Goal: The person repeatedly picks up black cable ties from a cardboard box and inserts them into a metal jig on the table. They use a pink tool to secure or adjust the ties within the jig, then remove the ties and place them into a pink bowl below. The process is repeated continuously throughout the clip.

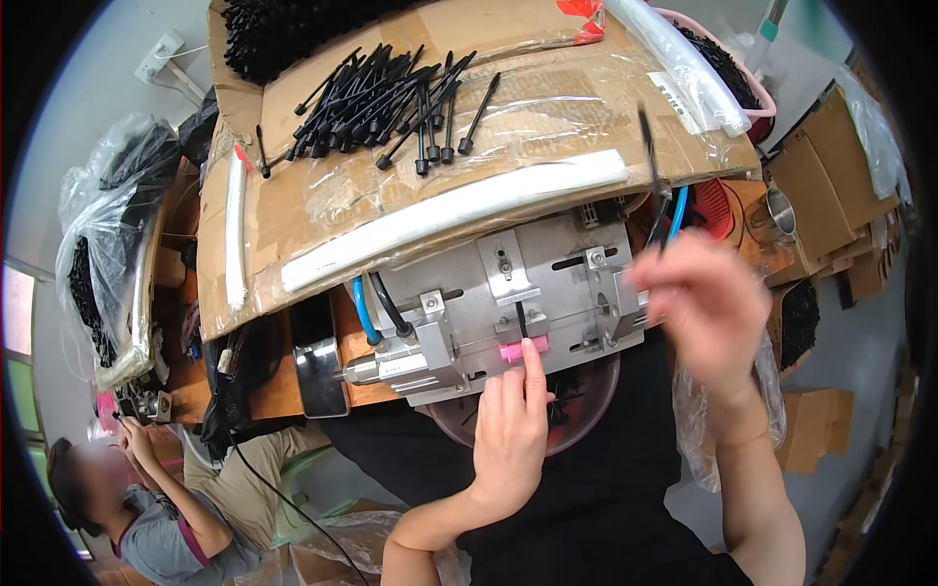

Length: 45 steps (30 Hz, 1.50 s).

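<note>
My left hand (510, 439) reaches up to a metal fixture (469, 278) with its index finger stretched out. The fingertip rests at a pink block (512, 352), on the lower end of a slim black rod (522, 317) lying in the fixture. The other fingers of that hand are loosely bent and hold nothing. Over the fixture's right end, my right hand (708, 313) is smeared by motion. Its fingers appear pinched around another thin black rod (648, 142), which points upward past the cardboard edge.
Many black rods with knobbed ends (376, 107) lie piled on a taped cardboard sheet (547, 117). A plastic bowl (586, 400) sits under the fixture. A phone (319, 366) and blue tube (363, 311) are at left. A co-worker (176, 518) sits at lower left.
</note>
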Motion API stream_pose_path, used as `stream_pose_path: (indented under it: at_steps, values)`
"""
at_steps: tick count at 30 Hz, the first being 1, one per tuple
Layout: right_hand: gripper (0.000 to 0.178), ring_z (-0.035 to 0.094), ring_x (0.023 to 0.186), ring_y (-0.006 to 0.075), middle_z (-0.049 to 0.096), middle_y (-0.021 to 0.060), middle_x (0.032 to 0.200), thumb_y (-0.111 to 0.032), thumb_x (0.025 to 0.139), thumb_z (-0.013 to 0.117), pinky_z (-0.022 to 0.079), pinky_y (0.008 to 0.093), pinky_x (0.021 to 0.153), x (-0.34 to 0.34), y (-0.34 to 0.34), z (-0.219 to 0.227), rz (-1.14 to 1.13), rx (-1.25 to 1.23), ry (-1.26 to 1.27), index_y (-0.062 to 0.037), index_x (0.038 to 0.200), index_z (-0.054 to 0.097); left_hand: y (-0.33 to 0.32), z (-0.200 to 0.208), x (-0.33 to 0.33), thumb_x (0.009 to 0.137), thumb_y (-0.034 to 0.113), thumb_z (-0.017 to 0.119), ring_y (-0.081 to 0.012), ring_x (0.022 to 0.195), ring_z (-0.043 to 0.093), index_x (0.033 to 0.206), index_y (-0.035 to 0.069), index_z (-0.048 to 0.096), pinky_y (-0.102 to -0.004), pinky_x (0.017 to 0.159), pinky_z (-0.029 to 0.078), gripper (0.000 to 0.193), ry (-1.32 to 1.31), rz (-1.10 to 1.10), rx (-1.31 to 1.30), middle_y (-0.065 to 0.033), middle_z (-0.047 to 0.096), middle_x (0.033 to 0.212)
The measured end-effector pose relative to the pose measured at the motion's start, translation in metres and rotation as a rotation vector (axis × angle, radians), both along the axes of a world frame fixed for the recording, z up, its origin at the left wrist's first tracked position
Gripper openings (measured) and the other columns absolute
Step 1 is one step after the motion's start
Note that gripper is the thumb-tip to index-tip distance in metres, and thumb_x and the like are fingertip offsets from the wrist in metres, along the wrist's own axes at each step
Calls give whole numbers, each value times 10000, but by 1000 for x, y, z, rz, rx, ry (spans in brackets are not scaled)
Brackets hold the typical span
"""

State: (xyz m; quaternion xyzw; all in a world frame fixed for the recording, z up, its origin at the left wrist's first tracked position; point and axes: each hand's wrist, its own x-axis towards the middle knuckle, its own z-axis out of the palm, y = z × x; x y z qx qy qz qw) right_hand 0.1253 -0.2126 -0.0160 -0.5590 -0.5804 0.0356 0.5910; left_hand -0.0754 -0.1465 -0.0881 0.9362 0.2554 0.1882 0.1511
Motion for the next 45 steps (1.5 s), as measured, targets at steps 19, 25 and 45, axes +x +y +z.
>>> stream_pose_path:
  at_steps: [19,25,45]
  values:
    - [525,548,628,136,567,29,738,-172,777,773,452,273,520,-45,-2,-39,-58,-265,-590,-6,1253,626,101,71,11,767,-77,694,-268,828,589,1240,16,631,-351,745,480,487,-409,35,97,-128,611,868]
    - [68,682,795,288,672,114,781,-104,794,620,522,413,631,48,137,25,-296,-201,-999,-65,848,634,6,4,-12,655,-42,809,-247,782,572,1294,-17,599,-363,699,485,673,-313,-14,31,-99,613,874]
    - [614,596,585,206,601,86,701,59,736,753,472,315,533,-83,-32,-97,-144,-274,-180,51,1317,555,136,80,62,813,-5,687,-270,938,578,1180,35,622,-367,846,465,375,-345,36,163,-141,601,1017]
